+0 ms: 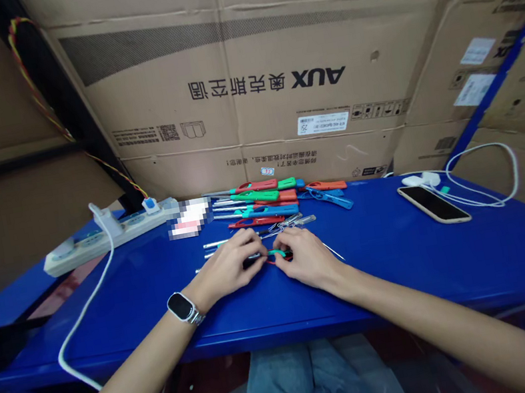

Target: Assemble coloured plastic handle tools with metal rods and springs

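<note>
My left hand (230,260), with a watch (183,307) on its wrist, is closed low over the table, its thumb and fingers pinched together. What it grips is mostly covered by the fingers. Facing it, my right hand (306,253) pinches a small green part (277,253). A thin red edge shows below that part, between the two hands. Just beyond the hands lie long-necked lighters in red, green and blue, among them a blue lighter (275,210) and a green lighter (257,196). Loose metal tubes (214,243) and clear-bodied pieces (303,220) lie nearer.
At the left stands a white power strip (93,243) with a white cable (90,288) running over the table's edge. A phone (434,203) and a coiled white cable (497,202) lie at the right. Behind the blue table (384,283) rises a cardboard wall (144,75).
</note>
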Demonstrator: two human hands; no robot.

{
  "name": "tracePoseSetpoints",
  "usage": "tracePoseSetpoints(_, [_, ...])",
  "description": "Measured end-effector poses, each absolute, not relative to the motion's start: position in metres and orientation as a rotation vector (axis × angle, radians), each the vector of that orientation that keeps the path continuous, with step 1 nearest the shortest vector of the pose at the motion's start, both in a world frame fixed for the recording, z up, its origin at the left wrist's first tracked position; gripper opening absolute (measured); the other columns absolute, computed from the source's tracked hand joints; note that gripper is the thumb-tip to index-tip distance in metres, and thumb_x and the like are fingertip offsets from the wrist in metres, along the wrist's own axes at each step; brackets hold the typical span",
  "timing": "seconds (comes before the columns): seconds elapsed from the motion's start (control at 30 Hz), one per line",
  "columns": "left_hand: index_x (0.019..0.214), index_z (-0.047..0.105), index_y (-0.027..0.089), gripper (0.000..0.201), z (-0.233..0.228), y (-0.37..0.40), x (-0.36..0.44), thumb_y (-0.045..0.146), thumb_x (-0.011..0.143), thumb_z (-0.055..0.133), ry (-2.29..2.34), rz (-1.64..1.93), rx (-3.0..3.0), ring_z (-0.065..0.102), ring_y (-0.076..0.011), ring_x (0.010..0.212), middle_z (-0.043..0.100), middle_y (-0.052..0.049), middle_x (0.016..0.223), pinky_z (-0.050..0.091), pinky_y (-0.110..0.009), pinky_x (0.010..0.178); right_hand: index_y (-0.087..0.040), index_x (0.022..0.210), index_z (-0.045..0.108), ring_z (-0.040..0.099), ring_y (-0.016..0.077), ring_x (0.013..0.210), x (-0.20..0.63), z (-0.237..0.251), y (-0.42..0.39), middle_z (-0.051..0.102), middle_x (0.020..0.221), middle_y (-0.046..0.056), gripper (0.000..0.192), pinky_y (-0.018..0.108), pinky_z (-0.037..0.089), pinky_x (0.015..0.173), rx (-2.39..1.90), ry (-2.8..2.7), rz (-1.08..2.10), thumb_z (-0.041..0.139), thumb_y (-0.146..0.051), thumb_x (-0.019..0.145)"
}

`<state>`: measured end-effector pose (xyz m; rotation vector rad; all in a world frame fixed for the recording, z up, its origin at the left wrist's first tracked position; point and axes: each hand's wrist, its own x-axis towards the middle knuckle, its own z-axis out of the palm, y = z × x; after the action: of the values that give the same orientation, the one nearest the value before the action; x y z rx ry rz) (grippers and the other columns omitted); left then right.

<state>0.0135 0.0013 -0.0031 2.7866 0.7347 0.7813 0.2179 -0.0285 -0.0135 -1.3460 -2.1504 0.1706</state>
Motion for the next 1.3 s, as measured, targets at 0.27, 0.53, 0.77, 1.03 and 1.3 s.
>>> tracePoseSetpoints(0.27, [0.093, 0.072, 0.018, 0.025, -0.011, 0.005, 0.016, 0.028, 0.101, 0.05, 0.637, 0.667, 2.931, 0.054, -0.0195, 0.087, 0.058, -0.006, 0.088, 0.046, -0.031, 0.078, -0.019, 0.082, 0.065, 0.062, 0.0204, 0.084, 0.221, -0.012, -0.03, 0.068, 0.085, 0.005, 0.006, 0.032, 0.042, 0.08, -1.326, -2.186, 0.118, 0.061, -0.016, 0.083])
tracePoseSetpoints(0.53, [0.094, 0.073, 0.018, 0.027, -0.009, 0.0, 0.018, 0.027, 0.101, 0.049, 0.661, 0.667, 3.0, 0.053, -0.0199, 0.085, 0.059, -0.006, 0.087, 0.045, -0.031, 0.077, -0.019, 0.081, 0.064, 0.06, 0.0198, 0.081, 0.22, -0.004, -0.031, 0.066, 0.086, 0.005, 0.007, 0.031, 0.039, 0.075, -1.394, -2.229, 0.007, 0.059, -0.016, 0.084])
tracePoseSetpoints(0.77, [0.093, 0.073, 0.017, 0.033, -0.008, -0.002, 0.02, 0.03, 0.102, 0.045, 0.667, 0.682, 2.986, 0.052, -0.0188, 0.083, 0.058, -0.006, 0.086, 0.045, -0.03, 0.075, -0.019, 0.083, 0.067, 0.06, 0.0188, 0.081, 0.217, -0.003, -0.033, 0.066, 0.088, 0.005, 0.008, 0.031, 0.038, 0.075, -1.491, -2.271, -0.011, 0.059, -0.018, 0.084])
tracePoseSetpoints(1.03, [0.091, 0.073, 0.016, 0.03, -0.007, -0.003, 0.02, 0.027, 0.102, 0.047, 0.698, 0.643, 2.975, 0.052, -0.0191, 0.084, 0.058, -0.006, 0.086, 0.044, -0.029, 0.075, -0.019, 0.087, 0.066, 0.06, 0.0182, 0.082, 0.217, -0.007, -0.033, 0.066, 0.093, 0.005, 0.008, 0.03, 0.039, 0.075, -1.512, -2.237, -0.031, 0.058, -0.018, 0.085])
tracePoseSetpoints(1.3, [0.091, 0.073, 0.017, 0.029, -0.009, -0.001, 0.019, 0.028, 0.101, 0.048, 0.701, 0.644, 2.969, 0.052, -0.0192, 0.086, 0.058, -0.006, 0.086, 0.044, -0.03, 0.076, -0.017, 0.084, 0.064, 0.058, 0.017, 0.081, 0.224, -0.006, -0.028, 0.063, 0.089, 0.003, 0.002, 0.029, 0.04, 0.076, -1.393, -2.267, 0.145, 0.062, -0.016, 0.085])
